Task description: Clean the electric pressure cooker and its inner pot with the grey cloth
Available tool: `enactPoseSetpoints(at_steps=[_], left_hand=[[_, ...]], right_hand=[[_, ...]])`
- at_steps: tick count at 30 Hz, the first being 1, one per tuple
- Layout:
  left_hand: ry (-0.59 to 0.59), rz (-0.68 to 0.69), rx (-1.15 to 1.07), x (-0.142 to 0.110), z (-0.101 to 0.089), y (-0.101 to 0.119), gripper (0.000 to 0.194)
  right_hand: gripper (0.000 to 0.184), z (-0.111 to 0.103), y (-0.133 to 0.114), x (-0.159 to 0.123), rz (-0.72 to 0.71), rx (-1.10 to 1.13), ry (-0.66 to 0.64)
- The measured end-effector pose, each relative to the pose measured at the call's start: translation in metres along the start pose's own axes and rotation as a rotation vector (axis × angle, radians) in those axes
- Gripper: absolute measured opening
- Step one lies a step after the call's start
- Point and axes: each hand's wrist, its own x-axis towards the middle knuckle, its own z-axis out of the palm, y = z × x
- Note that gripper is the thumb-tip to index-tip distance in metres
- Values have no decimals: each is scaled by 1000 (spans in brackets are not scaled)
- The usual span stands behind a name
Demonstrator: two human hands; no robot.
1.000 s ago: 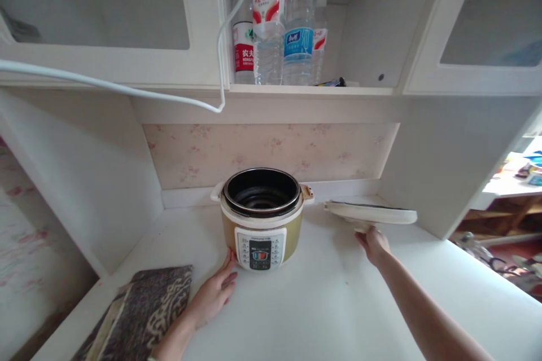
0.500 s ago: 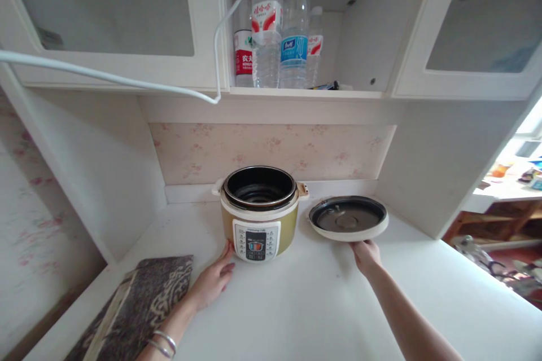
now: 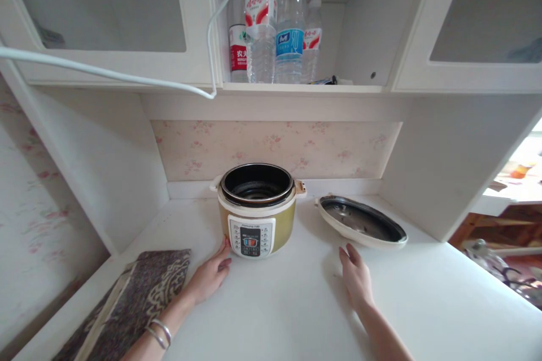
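A green-and-white electric pressure cooker (image 3: pixel 284 231) stands upright on the white counter, its top uncovered. Inside it the black inner pot (image 3: pixel 257 183) shows. My left hand (image 3: pixel 212 274) rests at the cooker's lower left, fingertips against its side, fingers loosely extended and gripping nothing. To the right of the cooker lies its round lid (image 3: pixel 364 224), dark inner side up and tilted. Just in front of the lid, my right hand (image 3: pixel 356 277) is apart from it, empty, with fingers stretched out.
A folded grey patterned cloth (image 3: pixel 165 282) lies at the counter's left. Overhead, an open cabinet shelf (image 3: pixel 305 88) holds several plastic bottles (image 3: pixel 290 39). A white cable (image 3: pixel 105 74) hangs across the upper left. Side panels (image 3: pixel 457 146) bound the counter.
My right hand has let go of the lid and drawn back slightly left and nearer. The lid has shifted right and tilted. My left hand stays at the cooker.
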Motion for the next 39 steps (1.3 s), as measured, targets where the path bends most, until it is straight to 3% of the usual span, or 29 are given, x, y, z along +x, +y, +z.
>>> enactPoseSetpoints(at_steps=[6,11,19,22,24,26,29,32,36,39], left_hand=[[23,-73,39,12,1,12,77],[2,-74,82,26,5,21,77],[-109,-13,135,31,28,33,72],[-175,36,205,32,21,51,66],[-175,78,281,37,8,74,52],[-77,123,260,47,-8,107,37],[204,118,-3,70,-33,161,30],[345,9,-72,98,-50,199,27],[396,-64,-32,131,-60,213,32],[367,-154,-40,147,-62,215,30]], right_hand=[[40,12,-5,-6,-103,-224,-232],[37,14,-4,0,-139,-280,-261],[35,15,-2,-2,-162,-293,-288],[36,16,2,-1,-160,-283,-289],[37,16,4,-1,-164,-269,-290],[37,16,6,-1,-170,-250,-288],[37,15,5,-2,-179,-226,-289],[35,13,0,-4,-189,-211,-282],[35,11,-5,-8,-185,-161,-282],[36,10,-6,-9,-163,-145,-302]])
